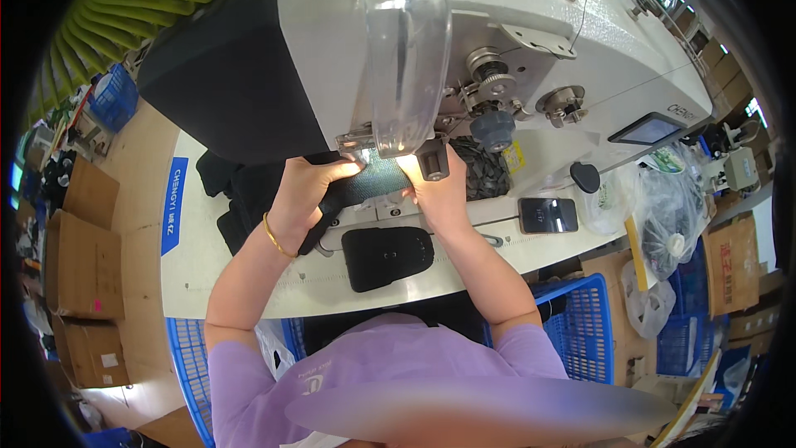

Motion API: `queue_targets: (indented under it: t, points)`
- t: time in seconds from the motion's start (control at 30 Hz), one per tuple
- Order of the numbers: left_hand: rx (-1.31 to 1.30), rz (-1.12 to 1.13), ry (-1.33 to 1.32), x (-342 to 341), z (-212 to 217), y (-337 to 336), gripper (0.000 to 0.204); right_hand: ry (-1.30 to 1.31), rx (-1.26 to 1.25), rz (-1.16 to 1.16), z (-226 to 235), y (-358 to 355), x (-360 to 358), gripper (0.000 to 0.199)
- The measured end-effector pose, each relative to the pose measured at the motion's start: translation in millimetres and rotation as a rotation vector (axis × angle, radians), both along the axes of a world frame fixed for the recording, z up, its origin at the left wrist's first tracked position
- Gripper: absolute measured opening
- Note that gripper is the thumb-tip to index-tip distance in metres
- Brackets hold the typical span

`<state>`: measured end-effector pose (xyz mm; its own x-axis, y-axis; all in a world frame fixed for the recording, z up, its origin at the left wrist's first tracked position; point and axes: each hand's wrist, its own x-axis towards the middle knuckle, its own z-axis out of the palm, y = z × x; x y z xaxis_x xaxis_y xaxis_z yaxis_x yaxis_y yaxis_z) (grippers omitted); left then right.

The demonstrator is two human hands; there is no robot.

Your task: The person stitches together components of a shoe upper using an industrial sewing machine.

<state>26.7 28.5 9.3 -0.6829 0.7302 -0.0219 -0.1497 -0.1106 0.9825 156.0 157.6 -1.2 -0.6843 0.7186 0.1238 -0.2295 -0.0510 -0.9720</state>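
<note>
While teal woven fabric (377,183) is lying under the sewing machine (466,2), the left hand's (297,191) and right hand's (444,192) fingers are apparently pinching its sides; they should be holding it flat, clear of the stitching spot.

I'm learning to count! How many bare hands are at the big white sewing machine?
2: the left hand at the left side of the green woven fabric, the right hand at its right side. Both are partly hidden.

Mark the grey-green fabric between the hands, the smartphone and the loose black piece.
Grey-green fabric (378,183): head view, on its visible middle.
Smartphone (548,216): head view, on its screen.
Loose black piece (375,262): head view, on its upper face.
</note>
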Motion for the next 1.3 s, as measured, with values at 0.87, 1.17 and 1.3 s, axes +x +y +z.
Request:
queue_targets:
  t: [0.87, 1.17, 1.3]
  points:
    - [-0.015, 0.156, -0.169, 4.0, 12.6, -9.2, 0.017, -0.419, 0.682, -0.214, -80.3, 102.1, 48.0, 0.013]
    - [-0.408, 0.932, 1.428, -17.8, -29.1, -54.4, 0.020, -0.873, 1.079, -0.209, -85.1, 86.0, 32.0, 0.018]
    - [-0.393, 0.109, 1.257, 48.3, -91.2, -55.5, 0.036, -0.750, 1.097, -0.278, -87.5, 80.6, 26.8, 0.010]
